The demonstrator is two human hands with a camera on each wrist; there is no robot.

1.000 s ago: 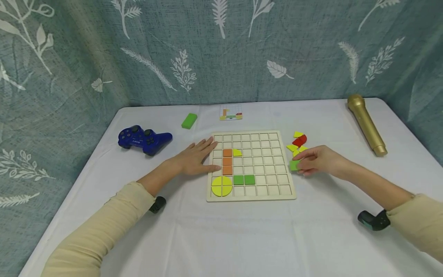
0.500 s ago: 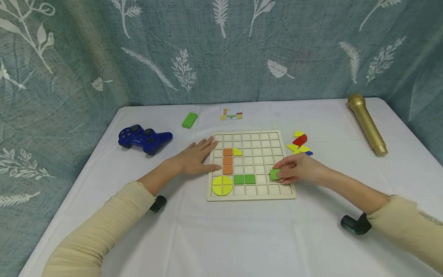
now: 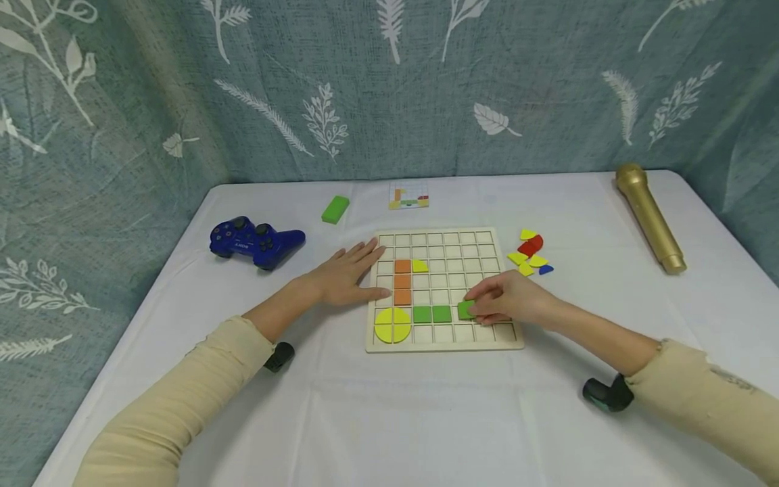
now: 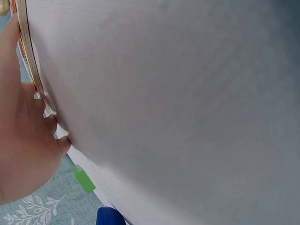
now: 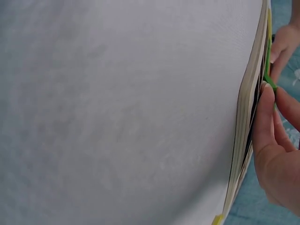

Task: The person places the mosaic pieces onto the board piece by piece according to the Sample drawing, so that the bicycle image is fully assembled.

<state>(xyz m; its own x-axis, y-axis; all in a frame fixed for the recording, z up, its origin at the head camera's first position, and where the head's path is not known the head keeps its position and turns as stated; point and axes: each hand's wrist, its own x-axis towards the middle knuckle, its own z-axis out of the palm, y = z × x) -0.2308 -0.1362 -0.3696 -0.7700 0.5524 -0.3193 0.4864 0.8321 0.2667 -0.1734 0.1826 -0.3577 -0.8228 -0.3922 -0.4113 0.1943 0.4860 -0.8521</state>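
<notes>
A wooden grid board (image 3: 447, 343) lies on the white tablecloth. My right hand (image 3: 514, 297) pinches a green square tile (image 3: 465, 310) over the board's lower right part, just right of two green tiles (image 3: 432, 314) that lie in cells. In the right wrist view the same green tile (image 5: 270, 80) is tilted between thumb and finger. My left hand (image 3: 347, 279) rests with straight, spread fingers on the board's left edge. Also on the board are orange squares (image 3: 403, 281), a yellow quarter piece (image 3: 420, 266) and a yellow circle of quarters (image 3: 392, 325).
Right of the board lie loose yellow pieces (image 3: 518, 258), red pieces (image 3: 531, 245) and a blue piece (image 3: 546, 269). A pattern card (image 3: 409, 195) and a green block (image 3: 335, 210) lie behind the board. A blue game controller (image 3: 257, 242) sits left, a gold microphone (image 3: 650, 220) far right.
My right hand has carried the green tile leftward from beside the loose pieces to over the board, near the two green tiles. The left hand has stayed in place.
</notes>
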